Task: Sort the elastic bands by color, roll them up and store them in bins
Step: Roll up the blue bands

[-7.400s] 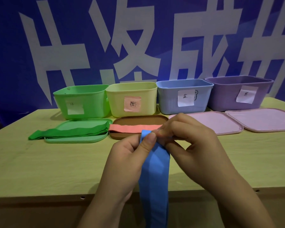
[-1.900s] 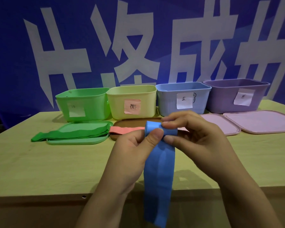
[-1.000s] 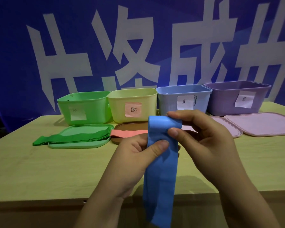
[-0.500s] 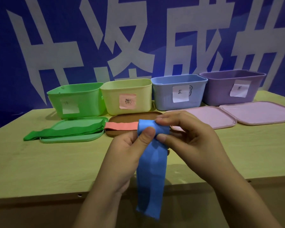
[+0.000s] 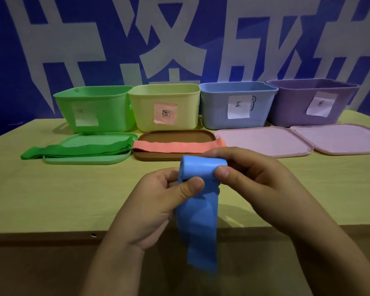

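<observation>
A blue elastic band (image 5: pixel 199 221) is partly rolled at its top end, and its loose tail hangs down past the table's front edge. My left hand (image 5: pixel 158 204) pinches the band just below the roll with thumb and fingers. My right hand (image 5: pixel 250 182) grips the roll from the right, thumb in front. Green bands (image 5: pixel 77 149) lie stacked on a green lid (image 5: pixel 90 160). A pink band (image 5: pixel 175 146) lies across a brown lid (image 5: pixel 175 136). Behind stand the green bin (image 5: pixel 94 107), yellow bin (image 5: pixel 165 106), blue bin (image 5: pixel 237 103) and purple bin (image 5: pixel 312 101).
Two pink lids (image 5: pixel 263 142) (image 5: pixel 338 137) lie flat on the wooden table (image 5: pixel 51 193) in front of the blue and purple bins. Each bin carries a paper label. A blue banner with white characters hangs behind the table.
The roll at the band's top has grown thicker and the hanging tail has become shorter. Both hands stay on the band above the table's front edge.
</observation>
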Demonstrator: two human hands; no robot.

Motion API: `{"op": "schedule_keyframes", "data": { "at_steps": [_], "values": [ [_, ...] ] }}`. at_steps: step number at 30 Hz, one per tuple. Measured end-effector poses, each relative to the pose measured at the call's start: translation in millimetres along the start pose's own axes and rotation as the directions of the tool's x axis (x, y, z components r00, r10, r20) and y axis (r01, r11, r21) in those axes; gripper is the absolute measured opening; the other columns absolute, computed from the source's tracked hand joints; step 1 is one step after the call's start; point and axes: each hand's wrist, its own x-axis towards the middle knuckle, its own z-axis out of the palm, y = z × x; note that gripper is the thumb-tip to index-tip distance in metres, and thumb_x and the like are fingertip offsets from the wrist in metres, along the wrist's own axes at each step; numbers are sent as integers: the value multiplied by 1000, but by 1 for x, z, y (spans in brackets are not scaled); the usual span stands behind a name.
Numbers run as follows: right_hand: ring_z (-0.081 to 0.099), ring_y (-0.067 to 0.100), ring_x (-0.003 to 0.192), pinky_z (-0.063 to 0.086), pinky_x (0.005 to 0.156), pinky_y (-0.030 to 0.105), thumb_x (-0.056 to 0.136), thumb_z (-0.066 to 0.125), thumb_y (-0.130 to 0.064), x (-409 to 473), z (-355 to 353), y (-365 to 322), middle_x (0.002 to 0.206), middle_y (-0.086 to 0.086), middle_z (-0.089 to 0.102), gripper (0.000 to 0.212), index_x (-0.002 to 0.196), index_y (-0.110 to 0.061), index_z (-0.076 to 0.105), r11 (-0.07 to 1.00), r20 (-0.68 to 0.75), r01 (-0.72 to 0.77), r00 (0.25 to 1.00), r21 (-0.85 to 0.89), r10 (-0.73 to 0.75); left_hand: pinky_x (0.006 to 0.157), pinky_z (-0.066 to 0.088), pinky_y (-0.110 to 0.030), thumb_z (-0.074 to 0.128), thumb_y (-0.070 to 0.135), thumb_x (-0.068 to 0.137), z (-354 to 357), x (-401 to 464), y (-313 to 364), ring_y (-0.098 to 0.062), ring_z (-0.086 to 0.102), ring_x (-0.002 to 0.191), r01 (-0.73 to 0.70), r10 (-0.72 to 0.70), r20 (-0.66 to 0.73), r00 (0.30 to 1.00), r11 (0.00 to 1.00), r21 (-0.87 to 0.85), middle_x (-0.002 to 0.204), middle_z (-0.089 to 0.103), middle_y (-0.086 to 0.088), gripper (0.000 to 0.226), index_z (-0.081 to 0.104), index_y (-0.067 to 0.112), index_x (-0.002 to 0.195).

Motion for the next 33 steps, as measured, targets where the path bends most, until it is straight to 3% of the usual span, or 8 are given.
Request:
{"op": "schedule_keyframes", "data": {
  "at_steps": [4, 6, 9, 12, 20, 25, 29, 33],
  "values": [
    [62, 2, 98, 53, 77, 18, 86, 57, -38, 0, 6, 4, 104, -19, 66, 15, 99, -40, 64, 998, -50, 61, 997, -4, -61, 81, 57, -37, 92, 43, 38, -4, 0, -2, -31, 68, 95, 44, -44, 5, 999, 997, -56, 103, 71, -19, 67, 75, 13, 96],
    [62, 2, 98, 51, 73, 13, 85, 58, -31, 0, 8, 7, 104, -17, 67, 18, 101, -37, 66, 996, -82, 84, 993, 21, -82, 84, 55, -42, 88, 39, 51, -3, -2, -3, -34, 68, 96, 48, -48, 2, 999, 998, -32, 101, 72, -17, 51, 76, 14, 94],
    [63, 2, 96, 50, 71, 11, 81, 57, -28, 0, 10, 6, 102, -17, 68, 23, 100, -37, 66, 993, -124, 110, 987, 38, -104, 76, 59, -39, 69, 23, 65, 0, -6, -4, -34, 70, 88, 64, -64, -11, 998, 997, -43, 94, 73, -19, 25, 77, 14, 87],
    [63, 3, 98, 50, 71, 12, 80, 59, -24, -1, 15, 7, 103, -16, 68, 24, 101, -35, 66, 988, -141, 140, 982, 71, -129, 70, 59, -34, 66, 24, 61, 5, -9, -5, -31, 71, 82, 32, -34, -43, 998, 999, -30, 90, 74, -18, 27, 78, 15, 83],
    [62, 7, 106, 50, 81, 15, 78, 62, -10, -4, 24, 21, 106, -10, 68, 29, 104, -23, 66, 976, -111, 167, 982, 143, -152, 75, 57, -34, 79, 35, 58, 4, -17, -12, -28, 71, 88, -49, 51, -103, 993, 999, 21, 91, 74, -13, 33, 77, 20, 87],
    [60, 4, 110, 48, 85, 14, 76, 61, -2, -6, 27, 26, 109, -11, 68, 31, 100, -21, 66, 969, -91, 158, 986, 189, -142, 65, 56, -26, 80, 66, 39, 7, -20, -17, -23, 72, 83, -79, 87, -146, 985, 995, 61, 89, 75, -9, 65, 76, 22, 86],
    [59, 5, 112, 48, 86, 15, 75, 60, 0, -10, 29, 29, 112, -9, 67, 32, 98, -22, 68, 967, -76, 118, 992, 226, -103, 69, 56, -33, 77, 56, 52, 15, -18, -20, -20, 72, 76, -73, 92, -256, 962, 994, 81, 81, 75, -7, 35, 77, 28, 74],
    [56, 2, 115, 47, 86, 14, 80, 58, -9, -19, 27, 29, 118, -15, 64, 33, 105, -29, 68, 967, -60, 51, 998, 249, -37, 70, 57, -30, 81, 41, 52, 16, -21, -19, -19, 72, 79, -71, 84, -216, 973, 995, 69, 84, 76, -4, 28, 77, 33, 79]
  ]
}}
